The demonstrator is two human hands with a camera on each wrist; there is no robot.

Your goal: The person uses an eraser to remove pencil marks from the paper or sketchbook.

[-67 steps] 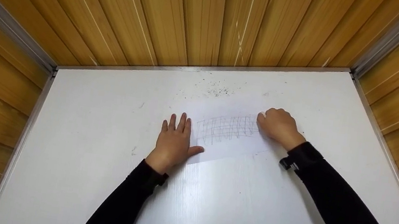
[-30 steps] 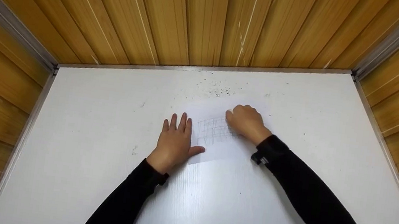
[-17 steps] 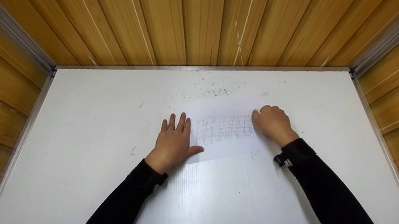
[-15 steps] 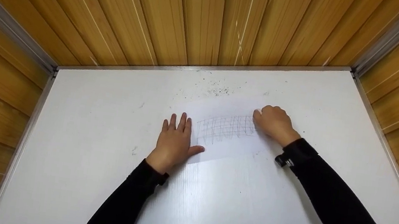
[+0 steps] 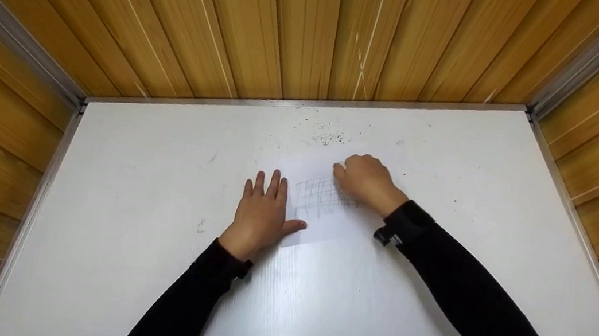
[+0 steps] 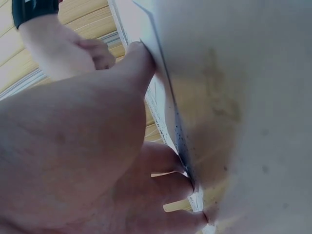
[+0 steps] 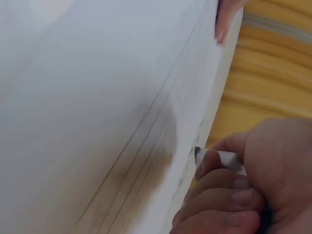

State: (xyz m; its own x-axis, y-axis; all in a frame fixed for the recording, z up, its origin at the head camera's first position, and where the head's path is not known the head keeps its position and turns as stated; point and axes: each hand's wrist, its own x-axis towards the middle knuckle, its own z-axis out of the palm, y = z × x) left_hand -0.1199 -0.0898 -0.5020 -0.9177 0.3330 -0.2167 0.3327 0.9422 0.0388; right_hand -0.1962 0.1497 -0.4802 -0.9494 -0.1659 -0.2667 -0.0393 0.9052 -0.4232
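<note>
A sheet of white paper with a pencil-drawn grid lies on the white table. My left hand rests flat on the paper's left edge, fingers spread and thumb stretched onto the sheet. Over the grid's right part is my right hand, fingers curled, pinching a small white eraser between thumb and forefinger. One end of the eraser is smudged dark; most of it is hidden in the head view. Long pencil lines show beside that hand in the right wrist view.
Dark crumbs are scattered on the table behind the paper. Faint smudges mark the tabletop. Wood-patterned panels with metal edging close off the back and both sides.
My right hand has swept back and forth across the grid; since half a second ago it has moved left over the lines, covering the grid's right part. The left hand has stayed put.
</note>
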